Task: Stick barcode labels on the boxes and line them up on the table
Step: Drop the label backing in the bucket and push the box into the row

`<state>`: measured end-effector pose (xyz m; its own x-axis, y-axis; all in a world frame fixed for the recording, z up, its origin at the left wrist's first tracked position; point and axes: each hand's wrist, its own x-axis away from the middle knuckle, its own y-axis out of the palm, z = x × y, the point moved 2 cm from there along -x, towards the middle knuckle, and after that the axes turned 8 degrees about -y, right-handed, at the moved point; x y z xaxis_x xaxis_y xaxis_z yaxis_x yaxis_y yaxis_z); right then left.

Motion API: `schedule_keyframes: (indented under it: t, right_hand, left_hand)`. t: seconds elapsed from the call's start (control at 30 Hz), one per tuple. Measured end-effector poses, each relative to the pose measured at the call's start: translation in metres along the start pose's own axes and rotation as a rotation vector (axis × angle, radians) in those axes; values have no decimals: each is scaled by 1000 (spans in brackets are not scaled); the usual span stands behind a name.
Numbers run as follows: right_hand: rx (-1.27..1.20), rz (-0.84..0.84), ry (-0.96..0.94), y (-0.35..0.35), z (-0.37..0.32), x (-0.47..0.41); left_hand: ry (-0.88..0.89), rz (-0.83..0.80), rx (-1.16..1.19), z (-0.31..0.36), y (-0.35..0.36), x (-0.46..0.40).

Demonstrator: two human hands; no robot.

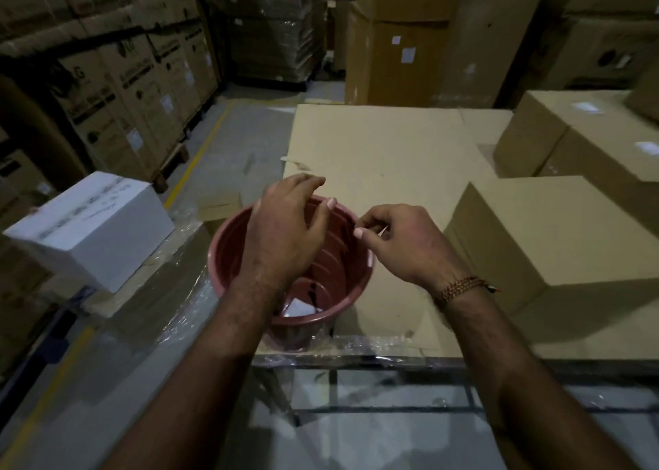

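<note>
"LG" printed on stacked cartons (107,88); labels unreadable.

Table (374,141) covered with flattened cardboard, clear plastic wrap along the near edge. Standing on it: reddish-brown bucket (228,252) at the near left corner, plain brown box (542,234) on the near right, two more brown boxes (556,130) behind it on the far right, each bearing a white label.

The single head view is looking forward and down from close above the table (385,141), facing stacked cartons (135,77) across the warehouse aisle.
</note>
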<state>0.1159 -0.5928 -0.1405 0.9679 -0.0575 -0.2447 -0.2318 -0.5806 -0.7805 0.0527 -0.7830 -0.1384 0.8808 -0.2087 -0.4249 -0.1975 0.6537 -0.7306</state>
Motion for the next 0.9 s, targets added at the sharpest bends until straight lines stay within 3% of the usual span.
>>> schedule_keyframes:
  t: [0.27, 0.43, 0.53, 0.9]
  right_hand:
    - [79, 90, 19, -102, 86, 51]
    - [283, 128, 82, -143, 144, 81]
    - [405, 63, 148, -147, 165, 90]
    - [457, -62, 500, -114, 186, 42]
  left_hand:
    - [19, -22, 188, 103, 74, 22]
    - [-33, -92, 204, 155, 124, 42]
    - [-89, -136, 191, 174, 146, 56]
    - [-215, -222, 97, 165, 189, 52]
